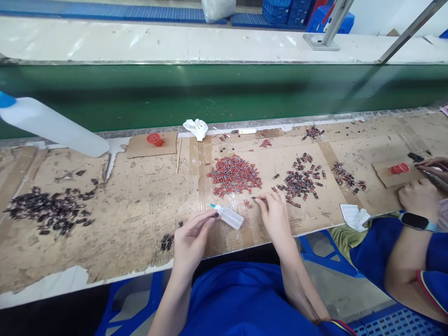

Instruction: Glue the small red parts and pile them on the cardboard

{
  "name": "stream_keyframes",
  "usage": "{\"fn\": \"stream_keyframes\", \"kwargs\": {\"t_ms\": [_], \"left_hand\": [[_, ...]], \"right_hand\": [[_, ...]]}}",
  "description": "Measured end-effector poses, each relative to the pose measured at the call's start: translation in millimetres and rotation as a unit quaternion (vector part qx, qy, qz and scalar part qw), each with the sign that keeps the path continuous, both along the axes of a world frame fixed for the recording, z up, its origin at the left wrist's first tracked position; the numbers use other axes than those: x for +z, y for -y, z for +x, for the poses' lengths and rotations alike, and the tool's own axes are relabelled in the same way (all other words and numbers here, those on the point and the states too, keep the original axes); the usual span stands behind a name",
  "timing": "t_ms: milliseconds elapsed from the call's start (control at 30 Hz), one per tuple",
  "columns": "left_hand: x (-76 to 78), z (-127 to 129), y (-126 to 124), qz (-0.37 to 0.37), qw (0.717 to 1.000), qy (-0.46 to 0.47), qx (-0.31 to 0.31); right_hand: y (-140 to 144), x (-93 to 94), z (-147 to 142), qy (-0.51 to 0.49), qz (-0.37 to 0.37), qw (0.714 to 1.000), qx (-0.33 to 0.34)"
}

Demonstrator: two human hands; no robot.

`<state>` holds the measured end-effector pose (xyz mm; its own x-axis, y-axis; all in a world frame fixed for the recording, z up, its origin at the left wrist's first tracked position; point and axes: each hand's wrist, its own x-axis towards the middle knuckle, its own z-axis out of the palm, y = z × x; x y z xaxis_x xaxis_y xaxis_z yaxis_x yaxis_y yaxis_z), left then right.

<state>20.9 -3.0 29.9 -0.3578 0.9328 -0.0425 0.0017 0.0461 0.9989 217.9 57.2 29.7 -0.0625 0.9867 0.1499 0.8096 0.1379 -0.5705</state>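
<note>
My left hand [192, 235] pinches a small dark part [216, 214] between thumb and forefinger, just beside a clear squeeze bottle [231, 218] with a teal tip that lies on the cardboard. Thumb and fingertips of my right hand [275, 214] are closed on a small dark piece [255, 199], too tiny to name. Ahead of both hands spreads a heap of small red-and-silver parts [234, 175]. Right of it, close to my right hand, lies a pile of dark-and-red parts [303, 182]. A little cluster of black parts [167, 242] sits left of my left hand.
A large white bottle [52, 123] leans in from the left above a pile of dark parts [52, 207]. A red cup [155, 139] stands on a cardboard piece, near crumpled tissue [196, 129]. At right, a co-worker's hands [423, 196] work by another red cup [399, 168].
</note>
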Motion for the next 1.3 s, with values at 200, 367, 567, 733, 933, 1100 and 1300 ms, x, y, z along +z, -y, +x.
{"fn": "stream_keyframes", "kwargs": {"t_ms": [200,367,567,733,933,1100,1300], "left_hand": [[-0.6,2.4,1.7,-0.011,1.000,-0.009,0.000],[0.8,5.3,0.8,-0.015,1.000,-0.021,-0.007],[1.5,6.3,2.2,-0.003,0.999,-0.015,-0.028],[5.4,6.4,3.0,0.004,0.995,-0.075,-0.058],[11.2,15.2,2.0,-0.001,0.990,-0.097,-0.102],[15.1,19.7,1.4,-0.004,0.988,-0.120,-0.095],[22.7,19.0,2.5,0.026,0.977,-0.182,-0.107]], "right_hand": [[-0.4,-1.1,13.7,0.016,0.126,0.985,-0.119],[4.1,0.8,4.7,-0.035,0.088,0.995,0.012],[8.3,-4.7,-8.7,-0.064,-0.017,0.996,0.065],[11.4,0.5,-2.3,-0.119,-0.024,0.992,0.044],[26.1,16.2,-14.4,-0.332,-0.076,0.940,-0.012],[35.0,28.7,-29.4,-0.392,-0.097,0.915,0.014],[34.7,29.3,-33.3,-0.405,-0.171,0.897,0.034]]}}
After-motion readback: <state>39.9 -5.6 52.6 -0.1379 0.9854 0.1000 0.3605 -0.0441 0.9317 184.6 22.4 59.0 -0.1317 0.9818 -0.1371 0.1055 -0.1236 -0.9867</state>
